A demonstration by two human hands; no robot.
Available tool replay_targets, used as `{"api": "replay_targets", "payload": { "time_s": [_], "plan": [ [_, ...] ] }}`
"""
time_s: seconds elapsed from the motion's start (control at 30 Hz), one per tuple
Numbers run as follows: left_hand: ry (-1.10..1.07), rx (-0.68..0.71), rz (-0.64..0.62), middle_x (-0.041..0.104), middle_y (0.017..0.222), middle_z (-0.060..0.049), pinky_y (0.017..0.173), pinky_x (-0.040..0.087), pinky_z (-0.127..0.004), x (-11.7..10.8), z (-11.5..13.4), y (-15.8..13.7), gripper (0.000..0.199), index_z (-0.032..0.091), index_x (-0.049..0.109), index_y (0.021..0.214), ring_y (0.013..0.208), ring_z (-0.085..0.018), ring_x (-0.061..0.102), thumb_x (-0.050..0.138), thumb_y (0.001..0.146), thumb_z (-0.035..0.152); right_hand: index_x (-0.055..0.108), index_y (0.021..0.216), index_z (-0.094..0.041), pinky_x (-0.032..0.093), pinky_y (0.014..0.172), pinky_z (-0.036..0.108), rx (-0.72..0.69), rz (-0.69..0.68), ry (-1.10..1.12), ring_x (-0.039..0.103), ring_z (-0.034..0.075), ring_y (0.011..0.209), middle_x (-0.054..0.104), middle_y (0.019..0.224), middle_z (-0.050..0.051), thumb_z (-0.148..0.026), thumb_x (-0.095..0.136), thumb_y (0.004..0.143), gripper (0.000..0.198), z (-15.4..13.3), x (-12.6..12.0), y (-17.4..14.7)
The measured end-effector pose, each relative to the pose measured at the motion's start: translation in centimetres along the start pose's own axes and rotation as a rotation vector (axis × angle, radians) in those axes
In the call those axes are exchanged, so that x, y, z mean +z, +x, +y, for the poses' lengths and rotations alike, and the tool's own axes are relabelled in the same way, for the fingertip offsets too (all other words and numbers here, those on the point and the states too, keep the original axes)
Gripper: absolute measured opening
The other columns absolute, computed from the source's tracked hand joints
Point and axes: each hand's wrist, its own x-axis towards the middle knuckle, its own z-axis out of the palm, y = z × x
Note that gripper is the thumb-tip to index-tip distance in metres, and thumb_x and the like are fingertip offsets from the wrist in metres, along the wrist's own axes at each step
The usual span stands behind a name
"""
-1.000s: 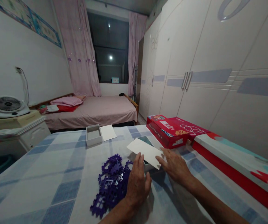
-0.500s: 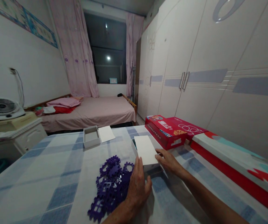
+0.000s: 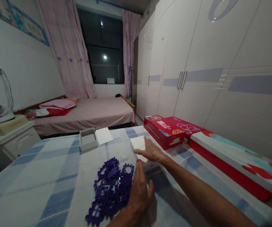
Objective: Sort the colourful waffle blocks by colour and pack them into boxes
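Head view, watched from my remote station. My right hand (image 3: 150, 150) lies over a white card (image 3: 137, 142) on the counter (image 3: 27, 186), fingers reaching across its top and thumb spread toward its left edge. Right grip: released, laid on the card rather than closed around it. The card rests right of centre, on something pale that the hand and card mostly hide; I cannot make out its full shape.

My left hand (image 3: 139, 190) stands nearer to me, palm facing right, fingers straight and together, thumb apart. Left grip: released, nothing in it. Its fingertips come to the near edge of the card; contact I cannot tell.

Just left of that hand, a heap of purple pieces (image 3: 112, 189) with toothed edges, several with cut-out openings, piled flat over one another. The hand overlaps the heap's right side in view.

Farther back on the counter: a grey open box (image 3: 88, 140) and, just right of it, a second white card (image 3: 104, 135), lying flat. At right, a red box (image 3: 165, 132) with printed lid, then a long box (image 3: 240, 160) in white, red and teal. Beyond the counter's far edge, a bed (image 3: 98, 110).
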Motion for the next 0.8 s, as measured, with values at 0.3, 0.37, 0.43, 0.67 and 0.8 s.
{"api": "replay_targets", "payload": {
  "time_s": [0.3, 0.37, 0.43, 0.67, 0.8],
  "plan": [
    [0.232, 0.119, -0.021, 0.025, 0.146, -0.026, 0.108, 0.031, -0.045, -0.1, -0.3, -0.3, 0.07, -0.002, 0.018, 0.141, 0.137, -0.029, 0.022, 0.042, 0.078, 0.016, 0.032, 0.134, -0.015, 0.033, 0.091, 0.057, 0.066, 0.037, -0.184, 0.034, 0.039, 0.124, 0.027, 0.143, 0.021, -0.05, 0.063, 0.063, 0.085, -1.5, 2.3, 1.4],
    [0.25, 0.161, 0.0, 0.028, 0.145, -0.026, 0.107, 0.033, -0.047, 0.0, -0.5, -0.4, 0.069, 0.0, 0.017, 0.142, 0.136, -0.029, 0.026, 0.041, 0.079, 0.016, 0.034, 0.132, -0.015, 0.035, 0.09, 0.055, 0.034, 0.055, -0.174, 0.037, 0.039, 0.121, 0.032, 0.14, 0.019, -0.052, 0.062, 0.063, 0.083, -1.0, 1.2, 0.5],
    [0.263, 0.197, 0.013, 0.03, 0.144, -0.025, 0.106, 0.035, -0.047, 0.0, -0.5, -0.5, 0.069, 0.002, 0.017, 0.142, 0.135, -0.029, 0.028, 0.041, 0.079, 0.016, 0.035, 0.133, -0.016, 0.036, 0.09, 0.051, 0.004, 0.087, -0.181, 0.038, 0.037, 0.121, 0.033, 0.14, 0.018, -0.051, 0.059, 0.066, 0.079, 0.1, -0.6, -1.0],
    [0.283, 0.236, -0.06, 0.03, 0.146, -0.022, 0.105, 0.037, -0.044, -0.6, 0.0, -0.4, 0.063, 0.007, 0.027, 0.139, 0.134, -0.027, 0.031, 0.042, 0.078, 0.013, 0.037, 0.136, -0.015, 0.034, 0.096, 0.046, 0.094, 0.257, -0.387, 0.035, 0.036, 0.125, 0.03, 0.144, 0.017, -0.045, 0.057, 0.071, 0.074, 9.8, -7.3, -8.8],
    [0.286, 0.233, -0.051, 0.031, 0.146, -0.02, 0.104, 0.037, -0.044, -0.6, 0.0, -0.4, 0.062, 0.008, 0.03, 0.139, 0.133, -0.027, 0.033, 0.044, 0.078, 0.012, 0.041, 0.134, -0.013, 0.039, 0.089, 0.051, 0.25, 0.243, -0.513, 0.044, 0.038, 0.117, 0.034, 0.142, 0.019, -0.042, 0.054, 0.071, 0.071, 15.8, -8.5, -10.6]
  ]
}}
